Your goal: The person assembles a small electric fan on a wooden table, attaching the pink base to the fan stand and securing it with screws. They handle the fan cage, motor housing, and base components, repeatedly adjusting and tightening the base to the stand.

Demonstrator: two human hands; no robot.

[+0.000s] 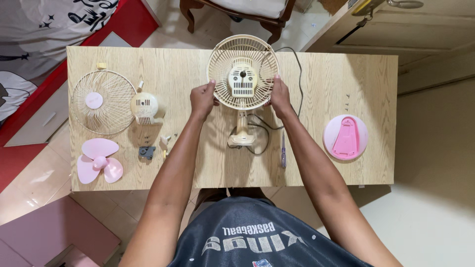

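A: Identify the largest item first.

B: The wooden table (346,84) carries all the parts. Next in size is the cream rear fan guard (242,71), held upright near the far edge of the table, at its centre. A slotted cream motor housing (242,81) sits at its hub. Its stand (241,129) runs down toward the person, and a dark power cord (262,129) loops around the stand.

A: State the condition of each hand.

B: The left hand (203,99) grips the left rim of the guard, fingers curled around the wire. The right hand (280,96) grips the right rim in the same way. Both hands are closed on the guard.

A: List the remaining parts, in descending size.

B: A second wire front guard (103,101) lies flat at the left end of the table. A round pink base (345,137) lies at the right end, well apart from the hands. A pink three-blade fan blade (99,160) lies near the front left corner. A cream motor cover (145,108) touches the front guard's right side. A screwdriver (283,154) lies right of the stand. A small dark grey part (147,152) lies below the motor cover.
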